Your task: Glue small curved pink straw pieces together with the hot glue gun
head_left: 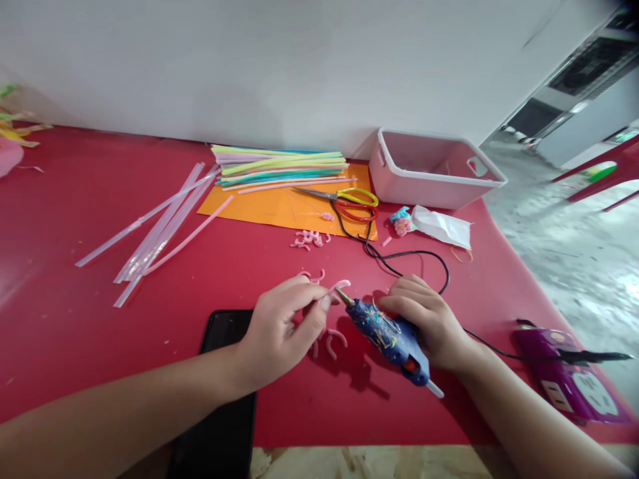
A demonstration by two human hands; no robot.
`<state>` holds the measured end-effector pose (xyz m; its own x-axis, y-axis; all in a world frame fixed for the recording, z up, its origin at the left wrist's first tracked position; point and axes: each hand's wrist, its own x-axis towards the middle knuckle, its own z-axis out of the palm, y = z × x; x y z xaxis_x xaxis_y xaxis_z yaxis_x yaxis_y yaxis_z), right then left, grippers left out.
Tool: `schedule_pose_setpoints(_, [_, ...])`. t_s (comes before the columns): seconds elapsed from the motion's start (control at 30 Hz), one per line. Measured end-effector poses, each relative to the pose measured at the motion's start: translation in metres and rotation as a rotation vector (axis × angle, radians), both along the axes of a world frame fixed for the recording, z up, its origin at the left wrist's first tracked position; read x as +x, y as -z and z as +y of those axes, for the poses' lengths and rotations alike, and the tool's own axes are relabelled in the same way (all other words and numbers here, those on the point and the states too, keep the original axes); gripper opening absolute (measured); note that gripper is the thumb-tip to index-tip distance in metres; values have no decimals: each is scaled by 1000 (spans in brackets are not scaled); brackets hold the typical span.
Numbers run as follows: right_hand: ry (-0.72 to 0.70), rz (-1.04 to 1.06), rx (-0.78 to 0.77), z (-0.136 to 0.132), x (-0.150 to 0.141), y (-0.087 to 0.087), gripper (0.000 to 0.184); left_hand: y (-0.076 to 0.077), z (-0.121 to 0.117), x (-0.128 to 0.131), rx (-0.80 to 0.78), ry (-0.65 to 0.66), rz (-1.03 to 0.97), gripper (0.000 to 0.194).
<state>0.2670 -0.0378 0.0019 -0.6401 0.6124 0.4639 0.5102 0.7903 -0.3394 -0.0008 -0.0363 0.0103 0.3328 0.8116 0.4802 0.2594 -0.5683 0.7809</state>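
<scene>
Between thumb and forefinger, my left hand (282,329) pinches a short pink pipe cleaner piece (341,285). My right hand (429,319) is wrapped round the handle of a blue hot glue gun (387,336), whose body is speckled with stuck bits. The brass nozzle points left, at or very close to the pink piece. A clear glue stick (435,389) pokes out of the gun's back. Beneath the hands lie curved pink pieces (337,342), partly hidden by my left hand. Farther back sits a small pile of similar pink pieces (310,239).
Pipe cleaners (279,166) and scissors (349,198) rest on an orange sheet (269,214). Clear glue sticks (164,229) lie left. A pink basket (434,183) stands at the back right. A black phone (219,412) lies under my left forearm; a purple power strip (569,376) sits right, near the black cord (424,253).
</scene>
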Motion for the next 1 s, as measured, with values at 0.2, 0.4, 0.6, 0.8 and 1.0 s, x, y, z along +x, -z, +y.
schedule_pose_setpoints(0.2, [-21, -19, -8, -1, -1, 0, 17, 0, 2, 1, -57, 30, -27, 19])
schedule_pose_setpoints(0.4, [-37, -16, -2, -1, -2, -1, 16, 0, 3, -1, -73, 37, -20, 22])
schedule_pose_setpoints(0.6, [-51, 13, -15, -2, -4, -3, 17, 0, 1, -2, -89, 45, -10, 21])
schedule_pose_setpoints(0.8, [-6, 56, -11, -4, -4, -4, 13, -2, 1, -2, -97, 30, -15, 23])
schedule_pose_setpoints(1.0, [-20, 21, -27, -3, -2, -2, 15, -4, 3, 0, -83, 33, -22, 24])
